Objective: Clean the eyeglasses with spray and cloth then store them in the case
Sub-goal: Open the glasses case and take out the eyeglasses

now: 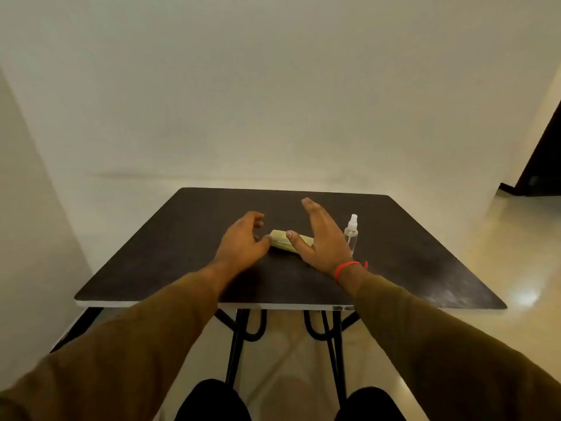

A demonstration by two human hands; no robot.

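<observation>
A yellow-green glasses case [280,239] lies closed on the dark table [409,268], near its middle. My left hand [243,240] hovers at the case's left end, fingers curled and apart, thumb tip near or touching the case. My right hand [321,238] is over the case's right end with fingers spread; its thumb rests on the case top. A clear spray bottle [351,235] with a white nozzle stands upright just right of my right hand. No eyeglasses or cloth are visible.
The table is small, with black hairpin legs [235,344] and a white front edge. A pale wall stands behind it. A glossy floor and a dark doorway [540,165] are on the right. My knees show below the table.
</observation>
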